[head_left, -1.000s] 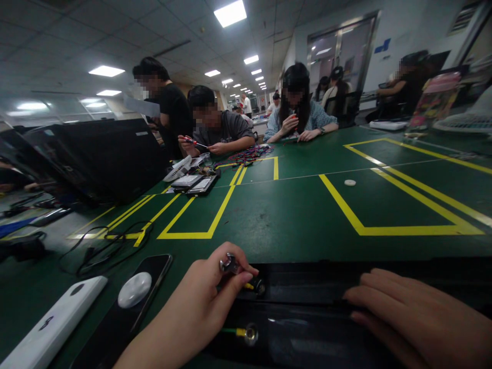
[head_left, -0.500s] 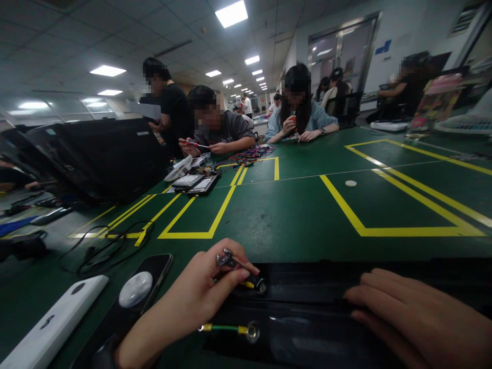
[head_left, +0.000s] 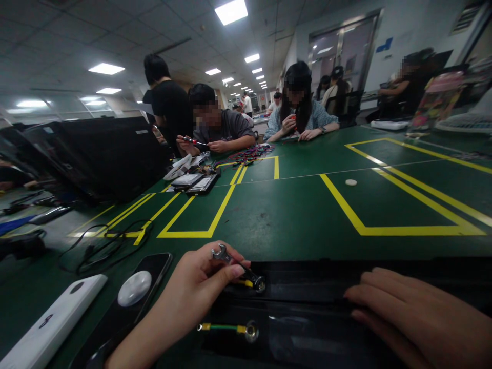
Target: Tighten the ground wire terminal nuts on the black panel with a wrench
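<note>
- Here we go: my left hand (head_left: 175,292) is closed tight on one small open-end wrench (head_left: 220,253), pinched between thumb and fingers!
- The lower end of that wrench sits right on the upper stud (head_left: 260,284), one of two studs on the black panel (head_left: 307,277) lying in front of me.
- Down on the lower stud (head_left: 251,331), one green-and-yellow earth wire (head_left: 223,327) runs out to the left, with a yellow crimp at each end.
- My right hand (head_left: 415,318) is open, fingers resting flat on the panel, gripping nothing.
- Just left of my wrist: one black smartphone (head_left: 154,269) with one round white puck (head_left: 134,288) on top, and one white flat case (head_left: 49,328) beside it.
- Past those, one loose tangle of black cable (head_left: 109,251) on the green bench mat (head_left: 292,215).
- Straight ahead, one small white disc (head_left: 350,182) lies inside a yellow-taped rectangle (head_left: 384,225).
- Three co-workers across the way: one in a grey T-shirt (head_left: 221,128) holding a red-handled screwdriver (head_left: 191,139), one in a blue top (head_left: 303,115), and one standing in a black T-shirt (head_left: 169,110).
</note>
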Demonstrator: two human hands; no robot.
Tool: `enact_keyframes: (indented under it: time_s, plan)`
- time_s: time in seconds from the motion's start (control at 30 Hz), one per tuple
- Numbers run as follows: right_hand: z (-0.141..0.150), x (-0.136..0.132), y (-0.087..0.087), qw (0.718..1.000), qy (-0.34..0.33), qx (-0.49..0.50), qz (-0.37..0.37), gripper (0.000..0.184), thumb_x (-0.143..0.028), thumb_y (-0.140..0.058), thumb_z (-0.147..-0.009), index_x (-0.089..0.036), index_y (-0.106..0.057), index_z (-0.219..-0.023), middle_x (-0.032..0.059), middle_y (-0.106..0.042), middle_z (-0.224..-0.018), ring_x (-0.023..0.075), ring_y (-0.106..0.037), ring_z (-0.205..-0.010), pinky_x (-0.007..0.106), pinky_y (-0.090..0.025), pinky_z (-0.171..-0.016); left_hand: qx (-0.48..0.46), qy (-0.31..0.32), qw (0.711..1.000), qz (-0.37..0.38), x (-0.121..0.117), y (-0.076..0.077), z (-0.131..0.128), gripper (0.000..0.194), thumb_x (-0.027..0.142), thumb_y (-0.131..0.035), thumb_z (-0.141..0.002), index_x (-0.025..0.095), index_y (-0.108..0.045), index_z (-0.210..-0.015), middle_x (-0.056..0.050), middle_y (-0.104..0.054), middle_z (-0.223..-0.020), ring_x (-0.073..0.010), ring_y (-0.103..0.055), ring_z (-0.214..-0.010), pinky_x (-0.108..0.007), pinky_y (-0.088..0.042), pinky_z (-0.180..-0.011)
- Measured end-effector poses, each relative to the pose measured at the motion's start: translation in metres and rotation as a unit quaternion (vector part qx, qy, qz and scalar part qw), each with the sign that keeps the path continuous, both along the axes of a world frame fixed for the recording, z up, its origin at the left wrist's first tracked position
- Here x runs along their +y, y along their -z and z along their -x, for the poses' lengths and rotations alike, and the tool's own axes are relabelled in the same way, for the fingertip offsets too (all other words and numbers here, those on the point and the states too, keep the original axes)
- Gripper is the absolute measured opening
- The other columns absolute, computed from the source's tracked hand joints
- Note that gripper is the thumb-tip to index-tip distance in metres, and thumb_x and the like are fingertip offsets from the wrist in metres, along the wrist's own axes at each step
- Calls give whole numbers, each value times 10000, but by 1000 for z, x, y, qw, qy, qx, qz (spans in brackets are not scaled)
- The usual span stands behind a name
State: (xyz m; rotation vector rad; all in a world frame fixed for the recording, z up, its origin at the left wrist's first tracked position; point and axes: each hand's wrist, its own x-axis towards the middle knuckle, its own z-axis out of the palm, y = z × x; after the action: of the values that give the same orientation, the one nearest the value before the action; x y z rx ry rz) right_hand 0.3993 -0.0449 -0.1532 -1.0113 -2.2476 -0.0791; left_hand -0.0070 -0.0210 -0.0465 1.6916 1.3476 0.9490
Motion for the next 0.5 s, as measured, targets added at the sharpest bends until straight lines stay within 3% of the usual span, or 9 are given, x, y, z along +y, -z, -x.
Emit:
enact_keyframes:
  time_s: [0.13,0.3,0.5]
  plan:
    - [1,0,-1,1000,1,0,0,411,-657,-797,-1159,-383,-909,-1444,73,-948,-1185,373,-914,-1164,484,-795,-947,40,8,998,-43,-3,-4,-3,131,287,-785,-1084,260,-883,-1002,-76,-1037,-1012,-284,-992,-899,-353,-748,-787]
    - [1,3,-3,999,0,-46,-25,259,-436,-676,-1223,-367,-900,-1334,48,-947,-1238,298,-931,-1074,414,-804,-912,104,25,990,-88,-5,-10,-6,178,269,-727,-1111,266,-862,-994,-88,-1024,-1006,-298,-979,-896,-380,-728,-793]
    - [-1,4,-1,995,0,-86,-41,282,-384,-660,-1211,-353,-898,-1358,54,-954,-1265,310,-941,-1079,457,-821,-945,140,17,982,-127,-6,1,-5,167,261,-732,-1115,276,-824,-976,-65,-1008,-952,-278,-964,-816,-341,-703,-726]
